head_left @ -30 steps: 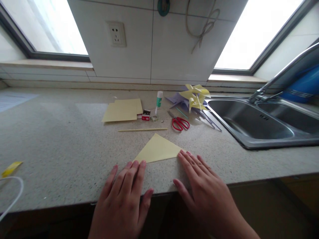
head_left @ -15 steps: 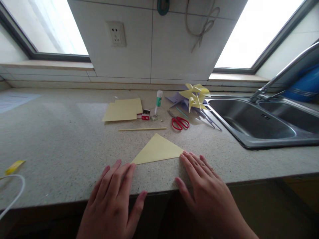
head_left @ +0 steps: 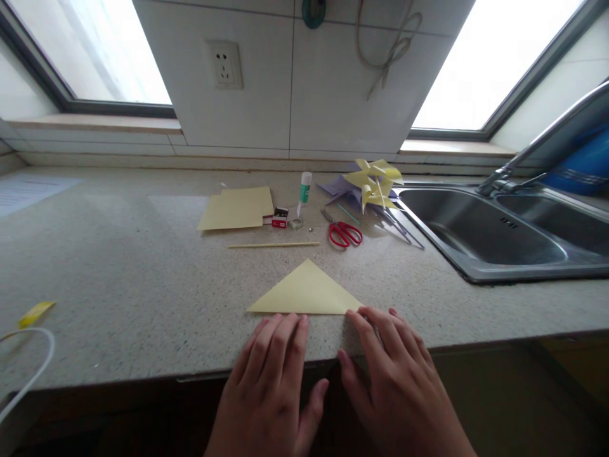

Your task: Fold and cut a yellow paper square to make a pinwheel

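Observation:
A pale yellow paper folded into a triangle [head_left: 306, 293] lies flat near the front edge of the speckled countertop [head_left: 124, 266]. My left hand [head_left: 272, 387] rests flat, fingers stretched out, with the fingertips at the triangle's long front edge. My right hand [head_left: 394, 374] also lies flat, its fingertips touching the triangle's right corner. Neither hand holds anything.
Further back lie yellow paper sheets [head_left: 235, 207], a thin wooden stick [head_left: 273, 245], a small red box [head_left: 280, 218], a glue stick [head_left: 303, 190], red scissors [head_left: 343, 233] and a yellow paper pinwheel [head_left: 373, 181] on purple paper. A steel sink [head_left: 495, 235] is at the right; a white cable [head_left: 28, 374] at the left.
The triangle has turned so its long edge now runs parallel to the counter's front. My left hand moved right, toward the right hand, and both sit at that edge.

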A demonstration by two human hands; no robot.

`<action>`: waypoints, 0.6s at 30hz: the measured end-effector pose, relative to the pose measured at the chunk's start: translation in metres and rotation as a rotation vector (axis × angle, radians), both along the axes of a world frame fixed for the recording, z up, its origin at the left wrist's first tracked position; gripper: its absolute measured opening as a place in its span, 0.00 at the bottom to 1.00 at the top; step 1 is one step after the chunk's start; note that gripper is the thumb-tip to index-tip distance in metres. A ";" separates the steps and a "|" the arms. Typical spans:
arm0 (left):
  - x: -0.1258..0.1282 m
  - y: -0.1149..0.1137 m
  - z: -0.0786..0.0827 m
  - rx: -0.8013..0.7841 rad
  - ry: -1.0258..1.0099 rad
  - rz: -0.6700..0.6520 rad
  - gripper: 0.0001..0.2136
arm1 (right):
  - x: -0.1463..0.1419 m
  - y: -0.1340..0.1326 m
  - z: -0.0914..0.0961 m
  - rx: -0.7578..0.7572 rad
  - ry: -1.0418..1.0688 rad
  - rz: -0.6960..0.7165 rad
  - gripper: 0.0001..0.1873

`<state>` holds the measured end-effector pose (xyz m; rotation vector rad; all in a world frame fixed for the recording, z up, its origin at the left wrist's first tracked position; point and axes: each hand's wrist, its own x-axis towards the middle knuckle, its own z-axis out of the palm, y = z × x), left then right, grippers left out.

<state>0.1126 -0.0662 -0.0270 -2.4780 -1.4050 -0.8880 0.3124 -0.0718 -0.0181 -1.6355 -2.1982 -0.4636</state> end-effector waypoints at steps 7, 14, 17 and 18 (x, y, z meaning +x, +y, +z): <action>0.005 0.002 -0.001 -0.015 -0.010 0.022 0.22 | -0.004 -0.001 -0.004 -0.018 0.027 -0.028 0.22; 0.013 0.000 -0.004 -0.039 0.015 0.078 0.20 | -0.015 0.002 0.007 -0.047 0.097 0.094 0.22; 0.016 0.001 -0.005 -0.003 0.049 0.093 0.19 | -0.032 0.007 0.011 -0.095 0.178 0.244 0.22; 0.016 0.001 -0.005 0.010 0.062 0.096 0.19 | -0.036 0.008 0.011 -0.107 0.197 0.259 0.23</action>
